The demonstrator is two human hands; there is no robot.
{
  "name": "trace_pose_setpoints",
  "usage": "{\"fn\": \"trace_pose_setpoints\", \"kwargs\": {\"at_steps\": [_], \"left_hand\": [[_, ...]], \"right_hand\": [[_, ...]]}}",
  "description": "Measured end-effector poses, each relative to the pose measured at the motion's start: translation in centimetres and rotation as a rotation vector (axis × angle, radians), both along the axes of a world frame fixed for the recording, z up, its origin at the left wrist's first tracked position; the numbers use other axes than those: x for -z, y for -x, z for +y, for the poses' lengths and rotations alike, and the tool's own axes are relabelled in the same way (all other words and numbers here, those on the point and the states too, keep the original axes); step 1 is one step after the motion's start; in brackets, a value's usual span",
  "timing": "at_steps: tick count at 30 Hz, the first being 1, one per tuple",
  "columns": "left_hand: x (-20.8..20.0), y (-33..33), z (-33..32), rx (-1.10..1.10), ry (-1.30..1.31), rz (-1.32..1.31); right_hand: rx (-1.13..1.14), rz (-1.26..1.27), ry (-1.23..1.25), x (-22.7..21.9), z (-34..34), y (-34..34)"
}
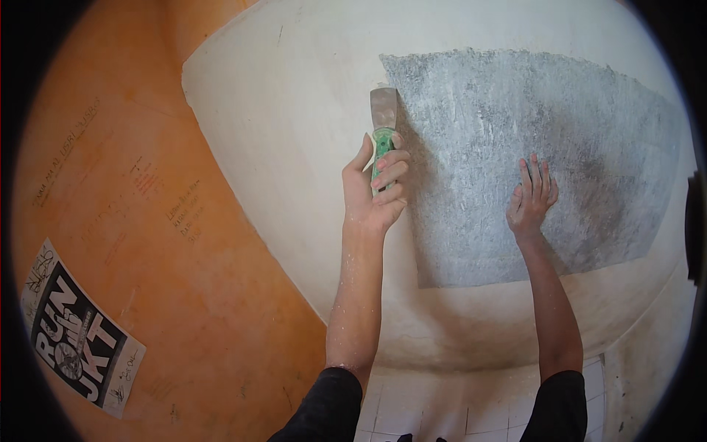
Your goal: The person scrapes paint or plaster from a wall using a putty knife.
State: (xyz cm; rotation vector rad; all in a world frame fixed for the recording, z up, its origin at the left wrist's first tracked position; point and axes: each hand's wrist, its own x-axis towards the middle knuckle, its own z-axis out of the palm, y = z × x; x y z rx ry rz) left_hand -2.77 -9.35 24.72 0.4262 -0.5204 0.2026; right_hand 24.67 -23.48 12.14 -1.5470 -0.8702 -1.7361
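My left hand (383,180) is closed round the green handle of a putty knife (384,110), its wide metal blade pointing up. The blade is by the upper left edge of a rough grey patch (471,125) on the white wall (309,96); whether it touches the wall I cannot tell. White specks dot my left forearm. Over the middle right of the patch, my right hand (532,202) is open and holds nothing, with its fingers stretched upward against or close to the surface.
An orange wall (177,295) with handwriting fills the left side and meets the white wall at a slanting edge. On it hangs a black-and-white poster (81,331). White tiles (442,401) show at the bottom, and a dark object (694,228) stands at the far right.
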Motion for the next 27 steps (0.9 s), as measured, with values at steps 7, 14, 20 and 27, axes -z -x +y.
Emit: {"fn": "trace_pose_setpoints", "kwargs": {"at_steps": [7,14,20,27], "left_hand": [[-0.3,-0.2,-0.9,0.0,0.064,0.001],[-0.4,-1.0,-0.6,-0.067,0.03,0.007],[-1.5,-0.6,-0.9,-0.114,-0.042,0.015],[-1.4,-0.4,0.2,-0.064,-0.069,0.037]], "right_hand": [[-0.002,0.007,0.002,0.2,0.1,-0.1],[-0.016,0.011,0.0,0.1,0.0,-0.2],[-0.03,0.006,0.001,0.0,0.3,0.1],[-0.016,-0.013,-0.007,-0.1,0.1,0.1]]}}
